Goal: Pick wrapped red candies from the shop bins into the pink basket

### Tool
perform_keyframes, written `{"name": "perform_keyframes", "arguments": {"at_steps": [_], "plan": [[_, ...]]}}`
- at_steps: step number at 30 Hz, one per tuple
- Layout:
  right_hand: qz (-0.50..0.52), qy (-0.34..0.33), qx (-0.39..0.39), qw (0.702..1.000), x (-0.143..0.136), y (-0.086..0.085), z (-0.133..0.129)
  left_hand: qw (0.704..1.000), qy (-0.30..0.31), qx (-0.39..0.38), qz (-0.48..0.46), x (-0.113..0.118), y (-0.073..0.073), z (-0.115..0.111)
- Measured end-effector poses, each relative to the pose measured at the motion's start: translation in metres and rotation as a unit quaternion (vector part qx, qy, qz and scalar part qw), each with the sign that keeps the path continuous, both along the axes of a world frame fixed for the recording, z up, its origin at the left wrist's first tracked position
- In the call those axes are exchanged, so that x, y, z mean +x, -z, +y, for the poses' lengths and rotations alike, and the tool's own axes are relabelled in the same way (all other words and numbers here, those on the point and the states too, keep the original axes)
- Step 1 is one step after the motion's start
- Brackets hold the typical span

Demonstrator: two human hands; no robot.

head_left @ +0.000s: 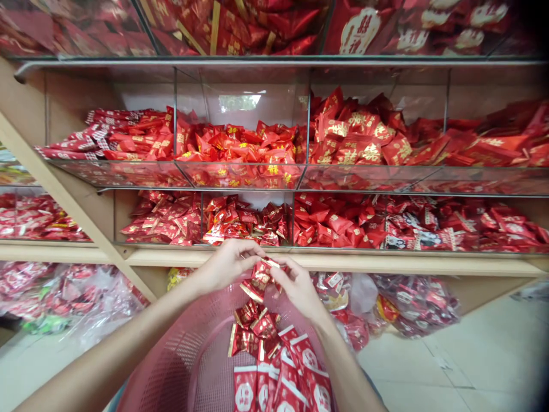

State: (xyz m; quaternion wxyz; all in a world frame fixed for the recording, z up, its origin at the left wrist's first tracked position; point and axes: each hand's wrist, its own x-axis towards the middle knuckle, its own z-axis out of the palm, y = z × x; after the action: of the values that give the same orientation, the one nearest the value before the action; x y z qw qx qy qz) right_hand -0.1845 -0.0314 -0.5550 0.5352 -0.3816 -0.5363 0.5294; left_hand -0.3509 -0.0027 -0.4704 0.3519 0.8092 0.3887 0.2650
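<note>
Both hands meet above the far rim of a pink plastic basket (pixel 171 355). My left hand (pixel 234 260) has its fingers curled at the top of a few red and gold candy packets (pixel 259 277). On their right side, my right hand (pixel 295 283) pinches the same packets between thumb and fingers. Inside the basket, below the hands, lie several red and gold candies (pixel 253 326). Nearer to me is a heap of flat red packets with white labels (pixel 285 383).
Clear-fronted shelf bins hold heaps of red wrapped candies (pixel 360 134). The lower bins (pixel 240 220) stand just beyond my hands. A wooden shelf edge (pixel 386 262) runs across behind the basket. Plastic bags of packets (pixel 416 303) lie beneath it on the tiled floor (pixel 412 366).
</note>
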Motion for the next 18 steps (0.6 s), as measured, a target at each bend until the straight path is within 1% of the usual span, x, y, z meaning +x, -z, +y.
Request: {"name": "perform_keyframes", "arguments": {"at_steps": [3, 6, 9, 12, 15, 17, 18], "plan": [[-0.021, -0.048, -0.019, 0.998, -0.002, 0.002, -0.002, 1.0, 0.004, 0.016, 0.009, 0.007, 0.009, -0.003], [-0.013, -0.066, -0.044, 0.997, -0.003, 0.004, -0.001, 1.0, -0.007, 0.007, -0.027, 0.007, 0.015, -0.01], [0.017, -0.071, -0.061, 0.995, -0.004, 0.002, -0.001, 0.997, -0.043, 0.021, -0.052, -0.005, 0.015, -0.018], [0.038, -0.068, -0.076, 0.994, -0.004, -0.001, -0.003, 0.994, -0.084, 0.076, -0.005, -0.026, 0.014, -0.025], [0.031, -0.032, -0.063, 0.997, 0.001, -0.007, -0.001, 0.989, -0.084, 0.11, 0.053, -0.047, 0.016, -0.027], [-0.006, 0.018, -0.028, 0.999, 0.006, -0.018, 0.004, 0.988, -0.078, 0.112, 0.076, -0.056, 0.021, -0.027], [-0.045, 0.05, 0.002, 0.998, 0.008, -0.027, 0.008, 0.987, -0.076, 0.11, 0.084, -0.058, 0.025, -0.027]]}}
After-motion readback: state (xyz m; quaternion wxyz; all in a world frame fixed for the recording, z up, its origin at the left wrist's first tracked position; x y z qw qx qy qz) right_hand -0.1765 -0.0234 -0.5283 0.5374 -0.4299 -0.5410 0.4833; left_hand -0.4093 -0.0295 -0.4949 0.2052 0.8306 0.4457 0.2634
